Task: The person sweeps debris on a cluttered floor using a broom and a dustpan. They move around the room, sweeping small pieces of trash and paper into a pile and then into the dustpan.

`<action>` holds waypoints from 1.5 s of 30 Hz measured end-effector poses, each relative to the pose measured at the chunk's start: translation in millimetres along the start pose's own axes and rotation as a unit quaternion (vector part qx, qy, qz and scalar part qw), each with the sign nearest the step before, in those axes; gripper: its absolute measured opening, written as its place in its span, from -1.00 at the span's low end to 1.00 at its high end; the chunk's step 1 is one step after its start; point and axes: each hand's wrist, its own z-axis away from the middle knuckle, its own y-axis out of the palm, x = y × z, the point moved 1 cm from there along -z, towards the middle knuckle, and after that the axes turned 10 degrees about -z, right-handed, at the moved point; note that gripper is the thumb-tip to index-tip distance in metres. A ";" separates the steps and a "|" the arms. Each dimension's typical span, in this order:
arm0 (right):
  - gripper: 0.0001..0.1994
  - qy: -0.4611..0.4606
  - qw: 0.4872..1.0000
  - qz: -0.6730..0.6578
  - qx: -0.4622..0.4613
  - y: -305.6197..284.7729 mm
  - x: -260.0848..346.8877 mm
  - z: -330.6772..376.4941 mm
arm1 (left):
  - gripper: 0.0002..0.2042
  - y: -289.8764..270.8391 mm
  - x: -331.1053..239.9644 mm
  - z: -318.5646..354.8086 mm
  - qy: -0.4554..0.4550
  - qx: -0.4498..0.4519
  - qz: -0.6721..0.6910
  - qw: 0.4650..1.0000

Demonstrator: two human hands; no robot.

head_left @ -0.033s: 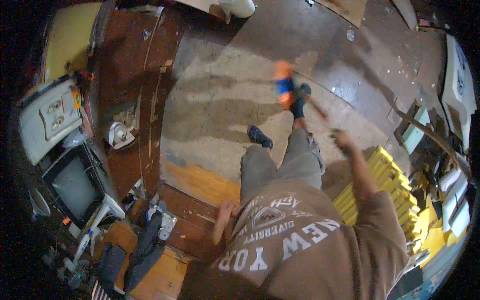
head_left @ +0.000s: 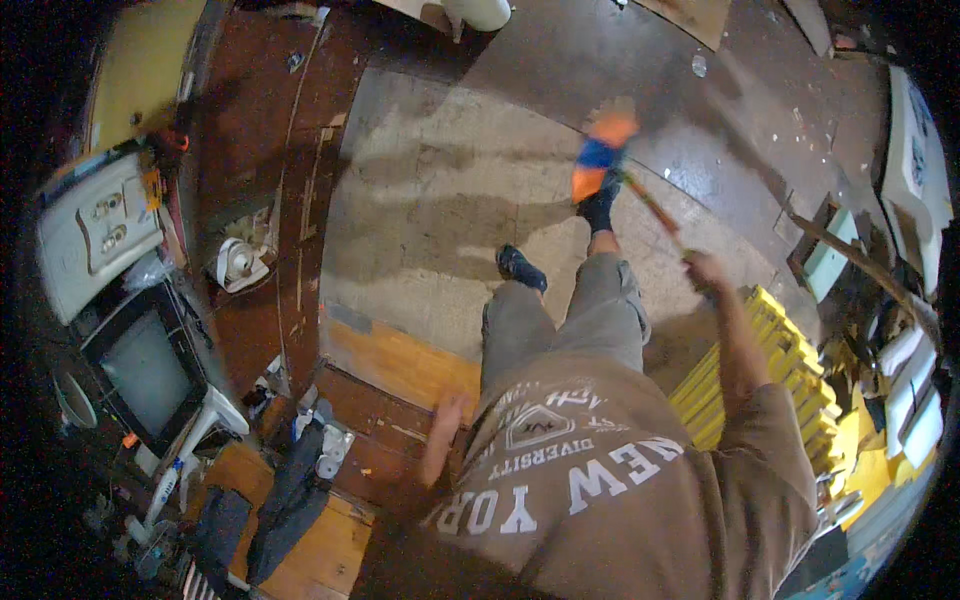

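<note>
My right hand (head_left: 705,272) is closed round the thin reddish handle of a broom (head_left: 597,155). Its orange and blue bristles are smeared by motion. The broom head is over the floor by my right foot (head_left: 597,203), partly overlapping it in the view. My left hand (head_left: 452,412) hangs low beside my hip, in front of the wooden boards, with nothing seen in it. Its fingers look loosely stretched, though slightly blurred. My left foot (head_left: 520,267) stands on the pale floor sheet (head_left: 420,215).
Yellow slatted plastic (head_left: 760,345) stands close on my right, beside a long wooden stick (head_left: 850,258). To the left are brown boards (head_left: 262,110), an old screen (head_left: 150,370) and a white panel (head_left: 100,235). A white bucket (head_left: 485,12) stands at the far end.
The broom head has swung to the right and slightly farther away. My right hand has shifted a little to the right with the handle. The left hand has barely moved.
</note>
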 end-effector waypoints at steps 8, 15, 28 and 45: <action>-0.62 0.077 0.951 -0.065 -0.292 72.9 55.6 48.7 | -0.83 -106.1 -34.9 -33.8 0.097 -0.056 0.092 0.989; -0.57 -0.021 0.966 -0.256 -0.019 143.0 148.3 172.9 | -0.89 -82.7 43.0 -28.2 0.291 -0.018 -0.197 0.936; -0.78 0.117 0.902 -0.090 -0.406 -16.3 -148.5 46.3 | -0.78 -2.7 -28.4 33.6 0.156 -0.037 -0.067 0.985; -0.67 0.032 0.992 -0.106 -0.055 37.2 -170.3 81.4 | -0.63 38.3 -130.1 45.7 0.155 -0.016 -0.129 0.979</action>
